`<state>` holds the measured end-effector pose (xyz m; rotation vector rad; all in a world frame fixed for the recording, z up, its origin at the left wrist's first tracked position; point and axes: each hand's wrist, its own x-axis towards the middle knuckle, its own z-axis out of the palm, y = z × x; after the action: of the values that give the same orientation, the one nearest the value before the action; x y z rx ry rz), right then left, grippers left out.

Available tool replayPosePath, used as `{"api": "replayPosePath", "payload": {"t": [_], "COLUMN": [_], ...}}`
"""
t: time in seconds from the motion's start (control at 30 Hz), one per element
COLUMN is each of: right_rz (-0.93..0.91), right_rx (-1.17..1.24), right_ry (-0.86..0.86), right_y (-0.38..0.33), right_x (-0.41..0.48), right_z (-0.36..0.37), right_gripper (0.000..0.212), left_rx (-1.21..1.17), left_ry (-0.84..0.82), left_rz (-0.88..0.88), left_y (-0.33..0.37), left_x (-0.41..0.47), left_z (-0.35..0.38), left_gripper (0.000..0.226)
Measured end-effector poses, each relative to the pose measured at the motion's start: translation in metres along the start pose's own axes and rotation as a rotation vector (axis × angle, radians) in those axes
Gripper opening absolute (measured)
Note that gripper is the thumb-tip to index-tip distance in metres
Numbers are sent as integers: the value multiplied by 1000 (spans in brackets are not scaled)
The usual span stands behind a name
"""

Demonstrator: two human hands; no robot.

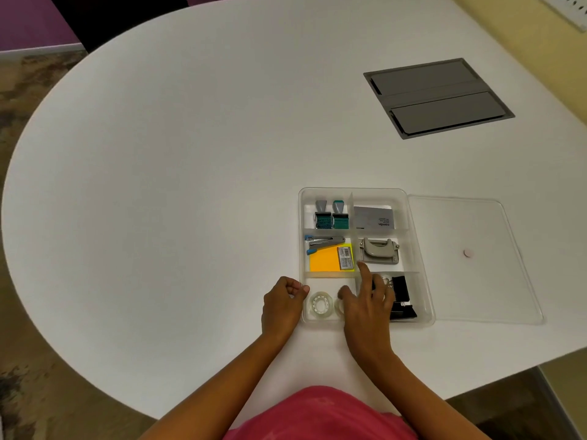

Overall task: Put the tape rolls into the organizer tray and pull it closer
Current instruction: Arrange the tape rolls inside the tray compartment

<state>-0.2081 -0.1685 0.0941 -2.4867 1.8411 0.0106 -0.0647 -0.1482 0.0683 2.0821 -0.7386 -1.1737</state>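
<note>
A clear organizer tray (420, 255) with several compartments lies on the white table. Its near-left compartment holds two clear tape rolls lying flat: one roll (314, 308) in full view, the other (340, 308) half hidden under my right hand. My right hand (368, 308) hovers over the tray's near middle with fingers spread and forefinger stretched toward the divider; its thumb is beside the second roll. My left hand (282, 304) is curled into a loose fist against the tray's near-left wall. Whether it grips the rim is unclear.
Other compartments hold two stamps (332, 215), a stapler (325, 242), yellow sticky notes (325, 260), a hole punch (379, 250), a grey card box (373, 217) and black binder clips (401, 296). The clear lid (495, 281) lies right of the tray. A grey cable hatch (438, 98) sits far right.
</note>
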Motion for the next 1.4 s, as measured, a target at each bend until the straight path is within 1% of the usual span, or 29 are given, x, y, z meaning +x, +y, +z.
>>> {"api": "replayPosePath", "payload": {"t": [0.07, 0.13, 0.23, 0.3, 0.53, 0.7, 0.9, 1.07, 1.13, 1.23, 1.3, 1.4], "right_rz": [-72, -134, -161, -170, -145, -135, -151, -100, -100, -110, -121, -136], "right_rx": [43, 62, 30, 0, -47, -18, 43, -21, -38, -38, -9, 125], "right_ry": [19, -12, -88, -106, -108, -118, -94, -166, -167, -163, -151, -115], "right_y": [-5, -10, -14, -14, -10, -12, -14, -18, -18, -19, -19, -19], "right_x": [2, 4, 4, 4, 1, 2, 5, 3, 3, 5, 6, 8], "right_z": [3, 5, 6, 6, 3, 4, 3, 4, 4, 3, 2, -2], "right_gripper": [33, 34, 34, 34, 34, 32, 35, 28, 26, 29, 31, 32], "left_rx": [10, 13, 17, 17, 11, 24, 38, 51, 55, 63, 66, 63], "left_ry": [1, 2, 3, 0, 11, 13, 9, 7, 3, 1, 1, -4], "left_rz": [-6, -10, -15, -16, -20, -19, -24, -28, -29, -31, -32, -33], "left_y": [1, 1, 2, 3, 2, 2, 4, 5, 6, 6, 6, 7], "left_x": [0, 0, -1, -2, -3, -3, -4, -5, -5, -5, -5, -5], "left_z": [0, 1, 0, 0, 0, 0, -1, -1, -2, -2, -2, -2], "left_gripper": [22, 21, 23, 24, 26, 26, 28, 29, 30, 30, 30, 30]}}
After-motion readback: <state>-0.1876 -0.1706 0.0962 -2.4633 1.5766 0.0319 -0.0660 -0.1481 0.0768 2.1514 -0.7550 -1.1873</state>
